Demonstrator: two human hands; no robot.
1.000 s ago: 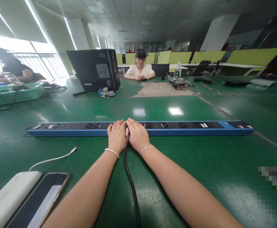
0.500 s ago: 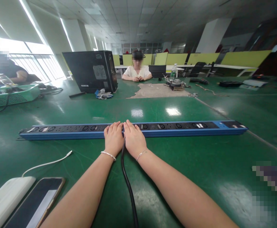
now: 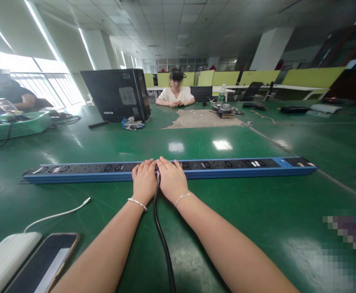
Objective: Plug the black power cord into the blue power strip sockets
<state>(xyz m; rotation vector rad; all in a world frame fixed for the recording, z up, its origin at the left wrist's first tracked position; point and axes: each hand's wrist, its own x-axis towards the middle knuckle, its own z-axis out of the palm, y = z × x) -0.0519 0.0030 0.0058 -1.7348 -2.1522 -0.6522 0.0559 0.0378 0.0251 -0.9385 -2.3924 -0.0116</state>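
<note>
A long blue power distribution strip (image 3: 232, 173) with a black socket face lies across the table in front of me. My left hand (image 3: 145, 179) rests palm down over its middle, fingers laid across the top. Right beside it, my right hand (image 3: 172, 179) lies flat on the strip too, fingers stretched forward and close together. Both hands are open and touch at the fingertips. A black power cord (image 3: 162, 236) runs from between the hands down toward me; its upper end is hidden by them.
At lower left lie a white power bank (image 3: 9, 260) with a short cable and a phone (image 3: 43, 264). Farther back are a black computer case (image 3: 113, 95), gloves (image 3: 133, 123) and a green basket (image 3: 28, 124). One person (image 3: 175, 97) sits opposite, another (image 3: 16, 93) at far left.
The view has tilted slightly, so the strip and nearby things sit a little lower in the picture. My hands stay in the same place on the strip.
</note>
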